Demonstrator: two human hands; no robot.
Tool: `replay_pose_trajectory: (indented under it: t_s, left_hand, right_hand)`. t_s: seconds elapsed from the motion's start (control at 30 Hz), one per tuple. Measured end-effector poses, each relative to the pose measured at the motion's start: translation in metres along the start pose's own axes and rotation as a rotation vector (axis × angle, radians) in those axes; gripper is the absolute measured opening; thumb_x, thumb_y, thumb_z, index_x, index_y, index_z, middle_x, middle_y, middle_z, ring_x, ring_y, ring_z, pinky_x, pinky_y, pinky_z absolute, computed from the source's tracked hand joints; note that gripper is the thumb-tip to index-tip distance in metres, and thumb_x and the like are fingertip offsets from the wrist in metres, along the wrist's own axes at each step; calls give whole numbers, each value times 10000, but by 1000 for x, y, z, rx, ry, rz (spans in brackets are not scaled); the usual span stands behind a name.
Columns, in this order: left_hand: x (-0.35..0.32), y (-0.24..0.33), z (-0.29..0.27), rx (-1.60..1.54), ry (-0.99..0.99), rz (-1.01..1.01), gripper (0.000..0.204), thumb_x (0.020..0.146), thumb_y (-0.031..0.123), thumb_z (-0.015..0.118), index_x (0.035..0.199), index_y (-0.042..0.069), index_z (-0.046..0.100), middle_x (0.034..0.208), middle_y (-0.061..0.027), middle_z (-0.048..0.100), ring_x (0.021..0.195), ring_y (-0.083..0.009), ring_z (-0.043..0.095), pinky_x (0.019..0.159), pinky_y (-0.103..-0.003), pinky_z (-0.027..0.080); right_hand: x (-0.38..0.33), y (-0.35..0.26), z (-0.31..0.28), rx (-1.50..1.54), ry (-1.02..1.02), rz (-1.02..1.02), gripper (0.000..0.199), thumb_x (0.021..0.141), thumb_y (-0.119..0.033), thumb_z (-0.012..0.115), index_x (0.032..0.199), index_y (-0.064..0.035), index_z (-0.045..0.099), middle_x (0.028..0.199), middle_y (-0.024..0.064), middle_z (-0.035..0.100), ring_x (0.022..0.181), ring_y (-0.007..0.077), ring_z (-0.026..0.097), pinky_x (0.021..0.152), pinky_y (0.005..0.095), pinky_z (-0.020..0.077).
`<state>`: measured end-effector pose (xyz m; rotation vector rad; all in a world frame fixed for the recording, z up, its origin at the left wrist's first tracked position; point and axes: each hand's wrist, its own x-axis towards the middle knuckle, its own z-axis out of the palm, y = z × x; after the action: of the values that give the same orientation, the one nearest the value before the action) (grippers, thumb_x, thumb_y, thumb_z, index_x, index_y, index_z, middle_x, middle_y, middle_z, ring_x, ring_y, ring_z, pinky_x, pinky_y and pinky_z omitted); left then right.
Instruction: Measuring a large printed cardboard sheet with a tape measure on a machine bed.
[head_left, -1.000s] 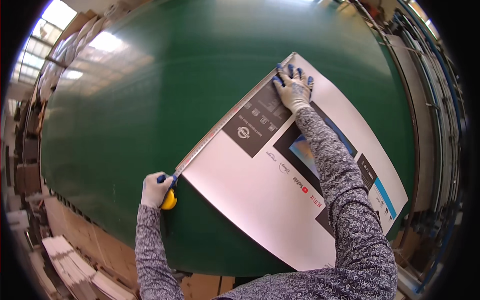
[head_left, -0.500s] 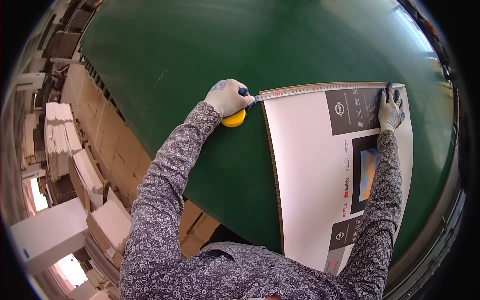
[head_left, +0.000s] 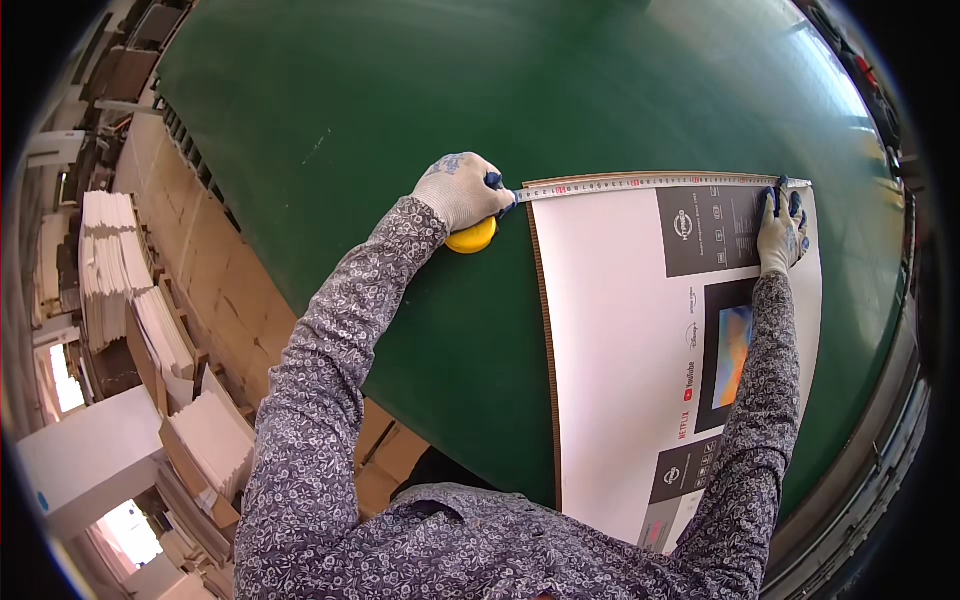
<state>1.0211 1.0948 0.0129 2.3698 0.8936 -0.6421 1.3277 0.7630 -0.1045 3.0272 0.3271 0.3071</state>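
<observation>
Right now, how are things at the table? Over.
Left hand holding yellow tape measure. Right hand at blade's far end, on printed cardboard. Nothing covering blade between hands.

pass: green table [head_left: 420, 95], far side | blocked: tape blade [head_left: 655, 182], right forearm [head_left: 757, 385] over printed board [head_left: 620, 300]

Looks every bit a packaging workshop! Spreads out into a broad green table [head_left: 400, 100], carries a printed cardboard sheet [head_left: 610, 300] with a tape measure [head_left: 472, 237] along its far edge; over left, piles up stacks of pale sheets [head_left: 110, 270] beside brown floor [head_left: 230, 310].
</observation>
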Motion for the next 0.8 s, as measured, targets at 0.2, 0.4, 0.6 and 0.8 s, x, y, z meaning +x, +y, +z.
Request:
replay_pose_trajectory:
  t_s: [0.2, 0.4, 0.6, 0.8]
  left_hand:
    - [1, 1, 2, 14, 11, 13, 298, 761, 339, 573, 778, 48, 639, 760, -90, 626, 737, -185, 610, 744, -312, 472]
    - [1, -3, 2, 7, 9, 9, 294, 764, 340, 571, 756, 53, 634, 750, -88, 624, 730, -183, 609, 737, -311, 474]
    - [-5, -13, 3, 16, 110, 112, 314, 748, 367, 590, 694, 58, 615, 725, -105, 610, 697, -219, 595, 706, -331, 464]
    - [-6, -7, 14, 11, 221, 180, 316, 733, 346, 609, 664, 38, 595, 634, -120, 575, 622, -249, 565, 607, -345, 440]
  right_hand:
    - [6, 9, 13, 8, 28, -21, 494, 865, -528, 297, 1291, -286, 361, 1323, 111, 368, 1236, 322, 290, 1003, 456, 216]
    - [4, 2, 10, 37, 36, -30, 494, 862, -543, 291, 1292, -308, 354, 1332, 99, 356, 1241, 323, 280, 1005, 470, 207]
    - [-7, -16, -22, 41, 4, 8, 501, 859, -536, 314, 1303, -305, 334, 1330, 85, 362, 1239, 303, 290, 1001, 476, 206]
    - [-9, 12, -25, 530, 176, -3, 591, 780, -433, 531, 1289, -186, 360, 1257, 125, 435, 1142, 324, 412, 960, 452, 286]
